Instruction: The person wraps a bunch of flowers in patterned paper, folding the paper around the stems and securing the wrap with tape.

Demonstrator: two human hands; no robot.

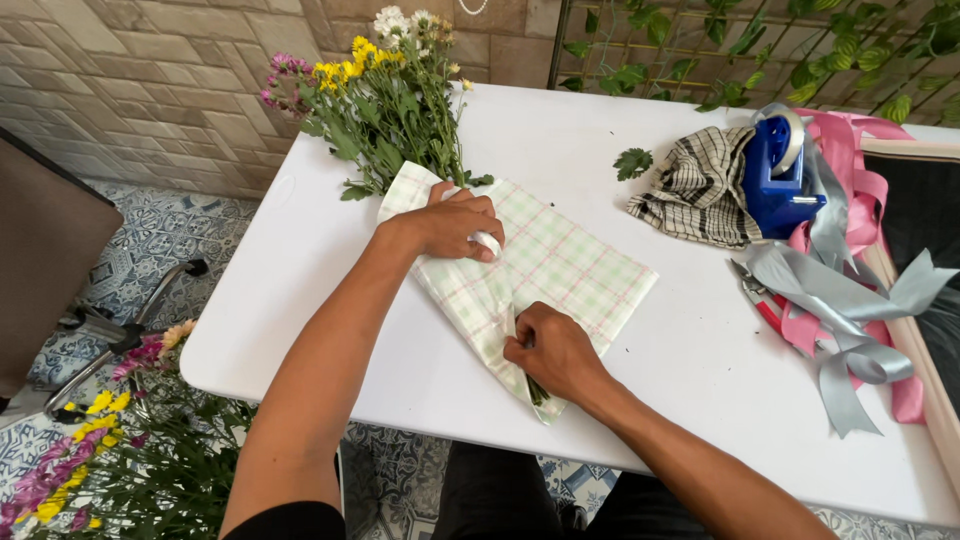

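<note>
A bunch of yellow, pink and white flowers [375, 90] lies on the white table [690, 350], its stems wrapped in green-and-pink checked paper [570, 270]. My left hand [450, 222] presses on the upper part of the wrap and holds a small white piece, perhaps tape, under its fingers. My right hand [550, 350] pinches the folded paper near the lower tip, where green stem ends peek out.
A checked cloth [700, 185], a blue tape dispenser [775, 175], red-handled cutters [760, 295] and grey [840, 300] and pink ribbons [860, 170] lie at the right. More flowers [110, 440] sit on the tiled floor at the lower left. A loose leaf [633, 162] lies mid-table.
</note>
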